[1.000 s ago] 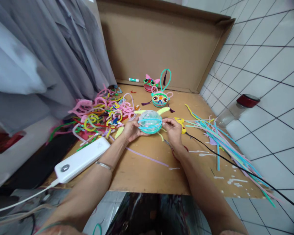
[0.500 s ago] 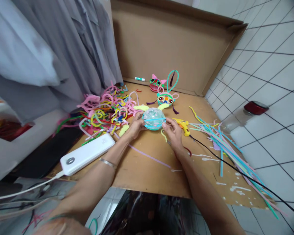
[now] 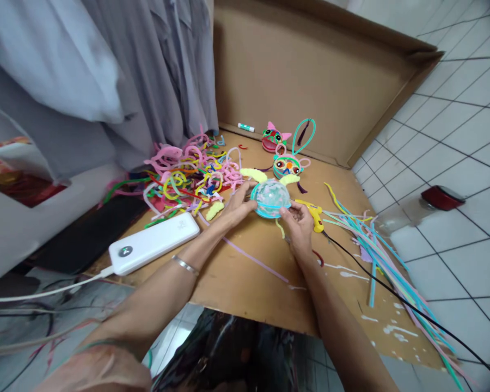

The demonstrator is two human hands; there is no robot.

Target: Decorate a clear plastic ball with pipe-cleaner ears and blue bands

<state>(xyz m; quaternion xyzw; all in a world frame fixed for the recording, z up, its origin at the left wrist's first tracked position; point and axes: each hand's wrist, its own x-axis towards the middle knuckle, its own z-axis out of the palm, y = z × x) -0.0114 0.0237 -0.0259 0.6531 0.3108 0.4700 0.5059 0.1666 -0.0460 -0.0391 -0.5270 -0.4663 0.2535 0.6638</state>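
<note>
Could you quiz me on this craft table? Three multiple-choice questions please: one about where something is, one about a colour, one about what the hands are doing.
1. Where does the white power bank lie?
A. left of the left hand
B. against the cardboard back wall
C. on the tiled floor

2. What colour is the glue gun?
A. red
B. yellow
C. black

3. How is the clear ball wrapped in blue pipe cleaner held?
A. by the right hand alone
B. it lies untouched
C. between both hands

Answers:
1 A: it rests on the cardboard sheet near the left forearm.
2 B: its body by the right hand is yellow.
3 C: fingers of both hands touch its sides.
</note>
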